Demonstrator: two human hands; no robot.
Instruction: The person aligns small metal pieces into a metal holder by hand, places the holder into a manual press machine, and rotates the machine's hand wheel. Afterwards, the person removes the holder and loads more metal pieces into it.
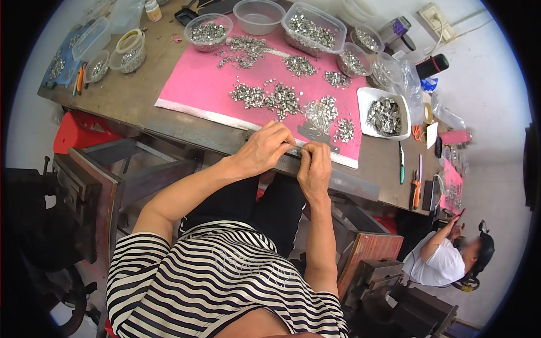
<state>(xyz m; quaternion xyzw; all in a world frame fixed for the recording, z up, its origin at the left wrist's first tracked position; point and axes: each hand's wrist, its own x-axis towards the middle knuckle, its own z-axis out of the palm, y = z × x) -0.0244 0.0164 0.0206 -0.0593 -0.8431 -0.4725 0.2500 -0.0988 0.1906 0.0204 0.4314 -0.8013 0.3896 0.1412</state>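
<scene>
At the front edge of the table, my left hand (262, 149) and my right hand (315, 169) are close together, fingertips pinched. Whatever lies between the fingers is too small and hidden to make out. Just beyond them, on a pink mat (189, 79), are a flat grey piece (313, 134) and a heap of thin silvery pins (320, 115). To its right sits a small pile of shiny metal bits (344, 130). Farther left are more piles of little metal pieces (283, 100).
Clear tubs of metal parts (207, 34) line the back. On the right stand a white square tray (385, 115) of metal pieces, a green-handled tool (402, 163) and orange-handled pliers (415, 191). A red stool (84, 132) is at left. Another person (442, 256) sits at right.
</scene>
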